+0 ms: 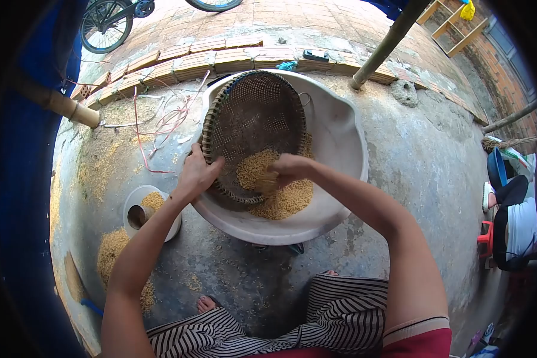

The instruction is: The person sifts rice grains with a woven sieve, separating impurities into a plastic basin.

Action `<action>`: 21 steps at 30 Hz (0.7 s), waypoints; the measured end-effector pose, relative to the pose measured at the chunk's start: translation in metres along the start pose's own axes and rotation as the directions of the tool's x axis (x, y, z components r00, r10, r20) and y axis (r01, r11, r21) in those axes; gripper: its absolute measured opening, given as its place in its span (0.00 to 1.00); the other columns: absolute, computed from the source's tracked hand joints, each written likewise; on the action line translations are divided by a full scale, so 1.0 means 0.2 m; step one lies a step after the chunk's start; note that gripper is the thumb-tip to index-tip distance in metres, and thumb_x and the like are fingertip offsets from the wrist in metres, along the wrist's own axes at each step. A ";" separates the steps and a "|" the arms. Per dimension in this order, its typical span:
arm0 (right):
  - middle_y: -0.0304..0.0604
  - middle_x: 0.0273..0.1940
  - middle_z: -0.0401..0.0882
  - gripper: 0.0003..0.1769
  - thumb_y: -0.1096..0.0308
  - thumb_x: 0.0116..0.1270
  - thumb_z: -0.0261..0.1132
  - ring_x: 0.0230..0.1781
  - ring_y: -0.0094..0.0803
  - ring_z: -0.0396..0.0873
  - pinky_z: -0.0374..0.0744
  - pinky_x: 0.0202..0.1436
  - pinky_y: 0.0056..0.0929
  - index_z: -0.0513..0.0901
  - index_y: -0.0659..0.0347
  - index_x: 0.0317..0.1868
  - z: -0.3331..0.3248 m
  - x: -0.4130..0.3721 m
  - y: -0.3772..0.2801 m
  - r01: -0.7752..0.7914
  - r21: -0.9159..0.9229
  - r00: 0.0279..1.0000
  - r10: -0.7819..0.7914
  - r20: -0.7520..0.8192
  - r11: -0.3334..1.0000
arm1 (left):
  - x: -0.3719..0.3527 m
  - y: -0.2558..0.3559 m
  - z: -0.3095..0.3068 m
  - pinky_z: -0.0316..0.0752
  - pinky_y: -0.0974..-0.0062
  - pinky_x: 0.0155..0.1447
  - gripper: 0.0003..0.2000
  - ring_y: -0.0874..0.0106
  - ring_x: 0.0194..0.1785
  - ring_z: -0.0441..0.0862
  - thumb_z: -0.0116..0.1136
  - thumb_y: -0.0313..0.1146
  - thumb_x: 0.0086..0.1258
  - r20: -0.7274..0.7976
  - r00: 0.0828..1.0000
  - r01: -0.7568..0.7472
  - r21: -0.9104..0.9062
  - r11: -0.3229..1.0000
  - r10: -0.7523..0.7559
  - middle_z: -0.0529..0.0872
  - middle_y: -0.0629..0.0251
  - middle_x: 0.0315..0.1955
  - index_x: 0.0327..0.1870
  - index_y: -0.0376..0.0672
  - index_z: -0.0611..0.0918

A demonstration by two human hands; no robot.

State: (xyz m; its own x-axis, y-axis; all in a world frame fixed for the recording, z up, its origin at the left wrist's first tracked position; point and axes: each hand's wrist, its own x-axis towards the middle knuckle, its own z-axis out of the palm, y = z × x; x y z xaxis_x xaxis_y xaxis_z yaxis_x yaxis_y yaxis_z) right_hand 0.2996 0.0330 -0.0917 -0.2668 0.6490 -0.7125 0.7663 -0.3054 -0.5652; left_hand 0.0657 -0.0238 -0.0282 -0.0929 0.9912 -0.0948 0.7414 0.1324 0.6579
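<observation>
A round woven bamboo sieve [259,113] stands tilted inside a large whitish basin [339,149]. My left hand [198,174] grips the sieve's left rim, thumb on the inner side. Yellow grains [256,167] lie in the sieve's lower part, and more grains [292,200] are heaped on the basin floor beside it. My right hand [291,169] is over the sieve's lower right edge, its fingers curled around some grains. Those fingertips are partly smeared by motion.
A white bucket [178,230] with grains and a metal cup [138,216] stands at the left, beside a grain pile [110,250]. Tangled strings [176,116] lie behind. A pole [379,53] rises behind the basin. At the right, a person [519,230] is near a red stool [486,240].
</observation>
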 end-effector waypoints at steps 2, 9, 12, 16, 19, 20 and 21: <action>0.56 0.34 0.81 0.15 0.70 0.52 0.57 0.33 0.40 0.82 0.82 0.31 0.35 0.80 0.75 0.35 -0.05 0.02 -0.02 -0.023 0.207 1.000 0.027 -0.015 0.978 | 0.00 0.00 0.00 0.72 0.61 0.48 0.27 0.47 0.42 0.79 0.56 0.43 0.56 0.017 1.000 0.000 -0.005 1.000 0.000 0.79 0.36 0.34 0.44 0.26 0.64; 0.57 0.30 0.78 0.11 0.74 0.54 0.54 0.25 0.42 0.80 0.82 0.27 0.40 0.78 0.74 0.33 0.13 0.05 0.27 -0.044 -0.456 0.970 0.148 0.195 0.889 | 0.01 -0.02 0.01 0.71 0.60 0.48 0.26 0.45 0.42 0.78 0.56 0.42 0.56 -0.001 1.000 -0.002 0.003 1.000 0.002 0.79 0.36 0.34 0.45 0.27 0.65; 0.62 0.38 0.75 0.14 0.73 0.56 0.55 0.34 0.43 0.79 0.82 0.34 0.40 0.75 0.75 0.42 0.26 0.14 0.33 -0.175 0.018 0.947 0.164 0.277 0.984 | 0.01 -0.05 0.03 0.71 0.61 0.48 0.26 0.45 0.42 0.78 0.56 0.42 0.55 -0.023 0.999 -0.035 0.008 0.999 0.035 0.79 0.36 0.34 0.46 0.26 0.65; 0.67 0.54 0.65 0.23 0.71 0.60 0.55 0.48 0.51 0.75 0.81 0.45 0.42 0.66 0.77 0.53 0.15 0.07 0.15 -0.257 0.655 0.962 0.122 0.245 0.711 | 0.02 -0.05 0.00 0.71 0.62 0.49 0.26 0.46 0.44 0.78 0.55 0.40 0.55 -0.006 1.000 -0.015 0.000 1.000 0.015 0.79 0.36 0.35 0.47 0.26 0.65; 0.66 0.57 0.62 0.25 0.69 0.61 0.54 0.52 0.53 0.72 0.79 0.50 0.43 0.63 0.78 0.55 -0.06 -0.02 0.05 -0.083 0.713 0.991 -0.020 0.134 0.696 | 0.03 -0.08 -0.01 0.71 0.62 0.50 0.27 0.47 0.44 0.78 0.55 0.40 0.55 -0.006 1.000 -0.007 -0.019 1.000 0.007 0.79 0.36 0.36 0.48 0.26 0.65; 0.66 0.57 0.62 0.25 0.69 0.61 0.54 0.52 0.53 0.72 0.79 0.50 0.43 0.63 0.78 0.55 -0.09 0.01 0.06 -0.084 0.714 0.990 -0.021 0.136 0.695 | 0.03 -0.09 -0.01 0.71 0.63 0.50 0.27 0.47 0.44 0.78 0.55 0.40 0.55 -0.022 1.000 -0.017 -0.020 1.000 0.017 0.79 0.36 0.36 0.49 0.26 0.65; 0.61 0.54 0.66 0.25 0.68 0.60 0.55 0.49 0.49 0.74 0.80 0.48 0.42 0.64 0.75 0.54 -0.11 0.03 0.08 -0.026 0.537 1.000 0.014 0.025 0.843 | 0.03 -0.10 0.00 0.71 0.63 0.50 0.27 0.47 0.44 0.78 0.55 0.40 0.55 -0.018 1.000 -0.016 -0.019 1.000 0.016 0.79 0.36 0.36 0.49 0.26 0.65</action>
State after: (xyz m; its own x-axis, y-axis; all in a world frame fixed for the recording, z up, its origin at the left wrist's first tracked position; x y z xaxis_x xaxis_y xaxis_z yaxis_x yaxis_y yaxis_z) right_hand 0.3234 0.0472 -0.0959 -0.2705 0.6266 -0.7309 0.3397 -0.6483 -0.6814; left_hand 0.0504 -0.0208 -0.0409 -0.0929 0.9932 -0.0707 0.7303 0.1162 0.6732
